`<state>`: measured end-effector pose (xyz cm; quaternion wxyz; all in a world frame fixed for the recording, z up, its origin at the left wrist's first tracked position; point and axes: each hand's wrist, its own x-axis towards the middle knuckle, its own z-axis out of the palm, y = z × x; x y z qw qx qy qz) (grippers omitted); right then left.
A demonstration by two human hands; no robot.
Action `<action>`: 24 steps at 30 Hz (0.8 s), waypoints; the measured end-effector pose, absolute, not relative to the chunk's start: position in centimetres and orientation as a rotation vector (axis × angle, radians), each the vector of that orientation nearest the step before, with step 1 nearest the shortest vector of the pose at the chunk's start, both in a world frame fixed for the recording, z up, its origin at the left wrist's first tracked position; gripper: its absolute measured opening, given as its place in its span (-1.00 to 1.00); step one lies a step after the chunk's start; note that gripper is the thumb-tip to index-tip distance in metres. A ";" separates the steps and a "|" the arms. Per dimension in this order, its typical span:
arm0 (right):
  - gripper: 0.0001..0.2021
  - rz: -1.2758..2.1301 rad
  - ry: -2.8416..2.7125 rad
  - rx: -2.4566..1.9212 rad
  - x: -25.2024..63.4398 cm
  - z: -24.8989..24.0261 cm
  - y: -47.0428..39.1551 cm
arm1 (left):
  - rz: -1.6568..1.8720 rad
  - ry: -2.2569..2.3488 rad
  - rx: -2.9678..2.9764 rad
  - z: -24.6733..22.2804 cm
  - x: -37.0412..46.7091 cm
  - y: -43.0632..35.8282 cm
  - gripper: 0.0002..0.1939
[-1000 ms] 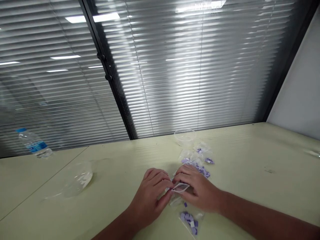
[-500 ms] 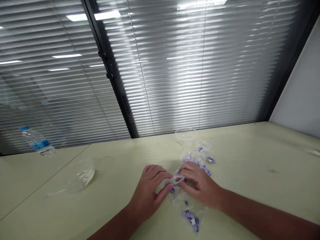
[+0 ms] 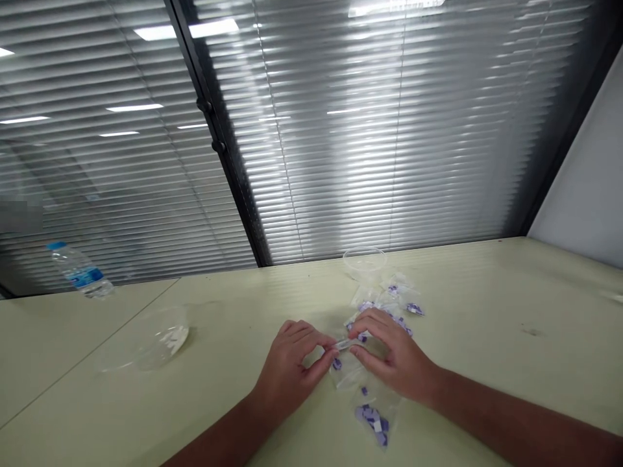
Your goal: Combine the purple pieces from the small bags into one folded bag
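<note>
In the head view, at the left, a smooth clear bottle (image 3: 82, 272) with a blue cap and label stands near the slatted blinds (image 3: 311, 162). Next comes a see-through container (image 3: 163, 357) (its outline nearly melts into the pale table (image 3: 233, 311)) with whitish pieces inside, too blurred to name. The left hand (image 3: 292, 366) pinches one end of a small plastic bag (image 3: 343, 344) between thumb and fingers, above the table; its lower part is hard to trace. Behind lies a round clear bowl (image 3: 365, 251); in front, a filmy bag (image 3: 372, 421) of flat, angular purple pieces. Similar bags (image 3: 392, 295) lie beyond, partly hidden by the right hand (image 3: 396, 353), whose curled fingers meet the small plastic bag's other end, though how firmly I cannot tell.
</note>
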<state>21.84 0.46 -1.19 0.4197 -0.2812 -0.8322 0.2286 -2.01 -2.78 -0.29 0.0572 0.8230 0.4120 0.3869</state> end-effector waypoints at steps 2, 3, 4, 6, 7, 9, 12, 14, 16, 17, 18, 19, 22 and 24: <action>-0.88 0.577 -2.090 -0.698 21.8 -1.2 0.5 | 1.170 1.248 2.494 -0.3 -2.0 -2.8 -0.97; -0.88 0.582 -2.093 -0.697 21.8 -1.2 0.5 | 1.173 1.246 2.490 -0.3 -2.0 -2.9 -0.97; -0.88 0.589 -2.095 -0.697 21.8 -1.2 0.5 | 1.175 1.243 2.484 -0.3 -2.0 -2.9 -0.97; -0.87 0.604 -2.093 -0.697 21.9 -1.2 0.5 | 1.179 1.239 2.467 -0.2 -2.0 -2.8 -0.97; -0.88 0.611 -2.092 -0.697 21.9 -1.2 0.5 | 1.178 1.237 2.459 -0.2 -2.0 -2.8 -0.97; -0.89 0.614 -2.091 -0.693 21.9 -1.2 0.5 | 1.169 1.232 2.451 -0.1 -2.0 -2.8 -0.96; -0.90 0.607 -2.090 -0.700 21.9 -1.2 0.5 | 1.171 1.224 2.456 -0.1 -2.0 -2.8 -0.96; -0.89 0.608 -2.088 -0.705 21.9 -1.2 0.6 | 1.182 1.218 2.461 -0.1 -2.0 -2.8 -0.96; -0.90 0.616 -2.089 -0.713 21.8 -1.2 0.6 | 1.182 1.203 2.460 -0.2 -1.9 -2.8 -0.95; -0.91 0.618 -2.090 -0.716 21.8 -1.2 0.6 | 1.178 1.189 2.457 -0.2 -1.9 -2.9 -0.95; -0.92 0.620 -2.095 -0.719 21.8 -1.2 0.5 | 1.173 1.175 2.454 -0.3 -1.9 -2.9 -0.94; -0.93 0.618 -2.102 -0.718 21.8 -1.1 0.5 | 1.166 1.161 2.453 -0.3 -1.9 -2.9 -0.94; -0.92 0.601 -2.135 -0.694 21.8 -1.1 0.3 | 1.143 1.133 2.472 -0.1 -1.8 -3.0 -0.93; -0.91 0.587 -2.161 -0.669 21.8 -1.1 0.2 | 1.098 1.111 2.502 0.0 -1.8 -3.2 -0.92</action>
